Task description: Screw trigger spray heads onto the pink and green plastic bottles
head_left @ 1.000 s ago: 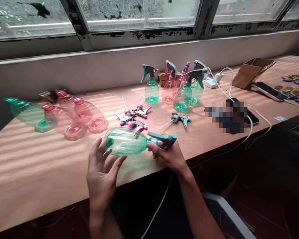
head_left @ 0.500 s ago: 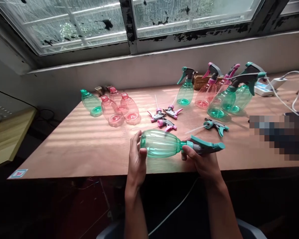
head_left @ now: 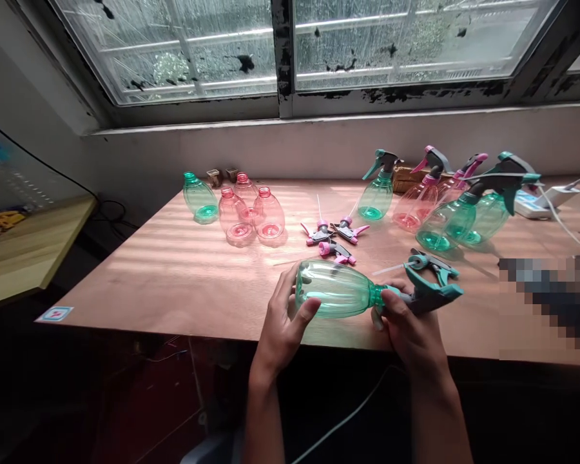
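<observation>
A green spray bottle (head_left: 336, 290) lies sideways in the air above the table's front edge, its trigger head (head_left: 430, 296) pointing right. My left hand (head_left: 285, 316) is wrapped around the bottle's base, thumb along the near side. At the neck, my right hand (head_left: 406, 319) grips the collar between thumb and fingers. Just behind the bottle rest several loose trigger heads: pink and grey ones (head_left: 337, 251) near the middle, and a green one (head_left: 437, 266) to the right, partly covered by the held trigger.
Clear red bottles (head_left: 269, 219) and a green bottle (head_left: 200, 201) stand open at the back left. Several bottles with trigger heads, including a green one (head_left: 376, 196), stand at the back right. A power strip (head_left: 534, 205) with a white cable lies beyond them.
The view has shifted, so the table's contents appear further right and slightly lower. The held bottle's trigger has turned about its long axis, while both hands keep hold of the bottle.
</observation>
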`<state>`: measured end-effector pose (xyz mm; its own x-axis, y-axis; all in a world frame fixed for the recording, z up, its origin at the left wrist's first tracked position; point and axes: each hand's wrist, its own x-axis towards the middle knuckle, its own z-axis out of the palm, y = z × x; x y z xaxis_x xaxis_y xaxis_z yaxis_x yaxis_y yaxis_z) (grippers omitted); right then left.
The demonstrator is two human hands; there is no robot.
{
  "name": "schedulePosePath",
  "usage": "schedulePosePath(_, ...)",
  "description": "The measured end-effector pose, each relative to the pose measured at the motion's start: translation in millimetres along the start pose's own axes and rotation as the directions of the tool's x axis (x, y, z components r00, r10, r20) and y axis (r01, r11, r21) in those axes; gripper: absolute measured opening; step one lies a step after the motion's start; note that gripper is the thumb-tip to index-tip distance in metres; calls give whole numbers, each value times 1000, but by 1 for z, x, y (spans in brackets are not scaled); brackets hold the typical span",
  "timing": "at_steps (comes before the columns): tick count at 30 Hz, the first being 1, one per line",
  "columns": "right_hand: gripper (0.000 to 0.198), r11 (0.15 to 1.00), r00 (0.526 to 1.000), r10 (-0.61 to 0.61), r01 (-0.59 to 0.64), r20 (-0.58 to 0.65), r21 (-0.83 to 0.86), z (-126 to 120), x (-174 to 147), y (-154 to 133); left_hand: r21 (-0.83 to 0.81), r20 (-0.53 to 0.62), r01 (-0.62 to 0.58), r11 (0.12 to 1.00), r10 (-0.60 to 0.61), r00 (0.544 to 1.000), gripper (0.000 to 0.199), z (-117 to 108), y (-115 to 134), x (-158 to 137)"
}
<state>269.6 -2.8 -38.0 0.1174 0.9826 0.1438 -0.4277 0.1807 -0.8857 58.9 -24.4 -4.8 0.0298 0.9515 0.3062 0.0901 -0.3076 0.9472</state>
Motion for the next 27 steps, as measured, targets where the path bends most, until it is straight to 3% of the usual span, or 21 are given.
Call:
schedulePosePath(5,33,991,994,108,-106,-24,81,2,0,-6,-52,80,16,999,-11,997,64,-3,-4,-6)
schedulePosePath(9,37,989,990,144,-144,1,44,1,-1,-9,-102,68,-93,990,100,993,88,-5,-10,-9)
schedulePosePath(11,37,991,991,131,-132,22,7,0,-2,-8,-125,52,-124,984,131,990,89,-6,-11,-10)
schedulePosePath(15,36,983,986,149,-139,77,-122,-6,-2,-3,-125,3,-78,989,79,997,88,-6,-10,-8)
schedulePosePath(18,35,971,982,167,-147,93,-191,-9,-3,0,-33,-33,-20,999,19,999,90,-6,-9,-6)
schedulePosePath(22,33,989,993,108,-102,50,-108,-5,-3,-1,59,-16,8,998,-7,1000,84,-5,-6,-4)
schedulePosePath(27,26,998,998,55,-55,-1,-22,0,-3,-4,12,41,46,999,-46,998,90,-3,-1,-4)
